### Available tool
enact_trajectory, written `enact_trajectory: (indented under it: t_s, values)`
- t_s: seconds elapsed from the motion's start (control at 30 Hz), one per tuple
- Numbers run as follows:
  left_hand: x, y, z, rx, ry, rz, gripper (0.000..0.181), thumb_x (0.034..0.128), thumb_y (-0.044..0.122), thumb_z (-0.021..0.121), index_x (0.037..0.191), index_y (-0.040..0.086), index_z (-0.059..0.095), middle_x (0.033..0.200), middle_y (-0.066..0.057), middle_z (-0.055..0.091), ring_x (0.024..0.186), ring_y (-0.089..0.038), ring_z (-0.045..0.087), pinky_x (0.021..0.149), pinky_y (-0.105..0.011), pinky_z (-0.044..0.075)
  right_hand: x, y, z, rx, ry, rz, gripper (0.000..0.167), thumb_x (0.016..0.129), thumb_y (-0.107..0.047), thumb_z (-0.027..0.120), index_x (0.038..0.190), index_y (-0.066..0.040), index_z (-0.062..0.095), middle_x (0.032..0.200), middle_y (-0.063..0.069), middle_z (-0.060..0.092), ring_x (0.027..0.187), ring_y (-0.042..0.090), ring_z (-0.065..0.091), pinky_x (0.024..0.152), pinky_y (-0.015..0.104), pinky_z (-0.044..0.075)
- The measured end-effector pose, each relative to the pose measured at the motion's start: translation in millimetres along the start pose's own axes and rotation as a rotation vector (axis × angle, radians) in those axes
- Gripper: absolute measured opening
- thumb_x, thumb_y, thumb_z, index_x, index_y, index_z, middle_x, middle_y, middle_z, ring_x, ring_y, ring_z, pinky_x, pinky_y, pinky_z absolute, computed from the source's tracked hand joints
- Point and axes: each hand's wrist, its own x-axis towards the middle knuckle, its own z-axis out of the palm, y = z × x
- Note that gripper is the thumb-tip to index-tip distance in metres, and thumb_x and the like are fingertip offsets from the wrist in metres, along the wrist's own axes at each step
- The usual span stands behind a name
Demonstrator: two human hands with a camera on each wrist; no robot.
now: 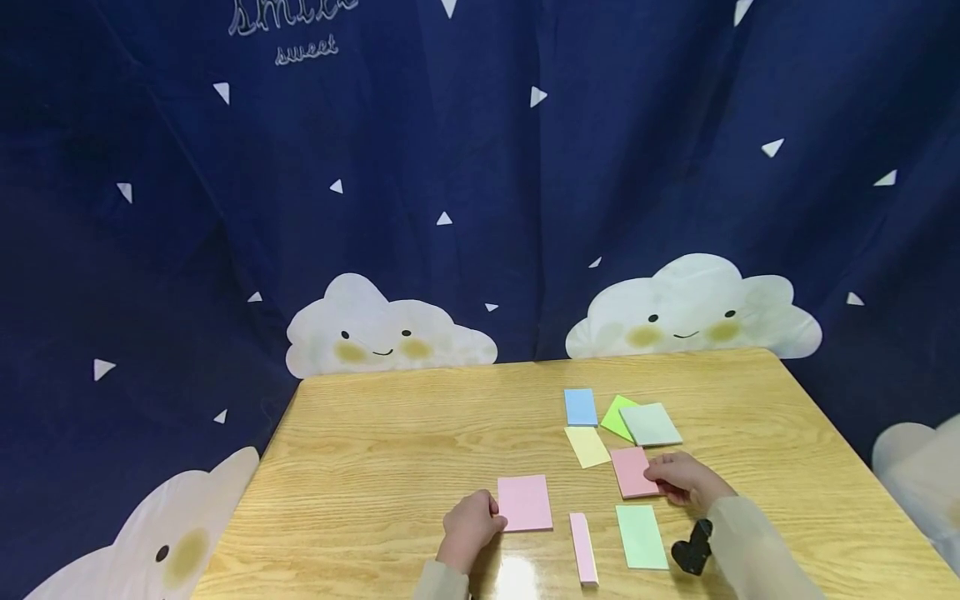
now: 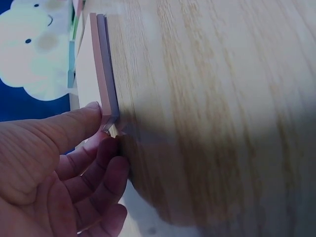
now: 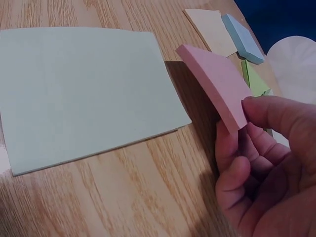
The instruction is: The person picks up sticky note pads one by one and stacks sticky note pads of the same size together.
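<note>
My left hand (image 1: pixel 472 523) pinches the near left corner of a square light-pink sticky note pad (image 1: pixel 524 502). In the left wrist view the thumb lies on top of that pad and fingers curl at its edge. Further right, my right hand (image 1: pixel 686 479) holds a rose-pink sticky note pad (image 1: pixel 627 472) by its right side. The right wrist view shows this pad (image 3: pixel 217 81) tilted and lifted above the wood, pinched between thumb and fingers. A pale green pad (image 1: pixel 642 537) lies just nearer, beside a narrow pink strip pad (image 1: pixel 583 548).
Behind the right hand lie a blue pad (image 1: pixel 581 407), a cream note pad (image 1: pixel 587 447) and a bright green pad (image 1: pixel 617 418) partly under a grey-green pad (image 1: pixel 651 424). The wooden table (image 1: pixel 390 450) ends at a dark blue curtain (image 1: pixel 450 150) with clouds.
</note>
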Motion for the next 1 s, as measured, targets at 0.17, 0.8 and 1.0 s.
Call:
enact_trajectory:
  t_s: [0.17, 0.8, 1.0]
  values:
    - [-0.1, 0.1, -0.1, -0.006, -0.010, -0.005, 0.021, 0.0692, 0.019, 0.071, 0.068, 0.013, 0.050, 0.065, 0.002, 0.052, 0.058, -0.016, 0.047, 0.057, -0.039, 0.037, -1.4, -2, 0, 0.024, 0.012, 0.009, 0.012, 0.082, -0.010, 0.058, 0.089, -0.002, 0.054, 0.062, 0.000, 0.051, 0.051, 0.007, 0.044, 0.048, 0.017, 0.038]
    - [0.5, -1.6, 1.1, -0.021, -0.004, 0.005, 0.019, 0.0675, 0.016, 0.069, 0.068, 0.013, 0.050, 0.063, 0.003, 0.050, 0.056, -0.014, 0.046, 0.054, -0.037, 0.036, -5.4, -14, 1, 0.003, 0.024, -0.032, 0.021, 0.084, -0.014, 0.057, 0.098, 0.002, 0.053, 0.067, 0.002, 0.051, 0.054, 0.011, 0.044, 0.050, 0.022, 0.038]
    - [0.8, -2.5, 1.9, -0.022, 0.000, 0.005, 0.020, 0.0671, 0.017, 0.069, 0.067, 0.014, 0.050, 0.062, 0.003, 0.050, 0.056, -0.014, 0.045, 0.054, -0.037, 0.036, -7.5, -19, 3, -0.019, 0.015, -0.069, 0.025, 0.084, -0.015, 0.056, 0.100, 0.005, 0.052, 0.067, 0.003, 0.051, 0.053, 0.012, 0.044, 0.050, 0.023, 0.036]
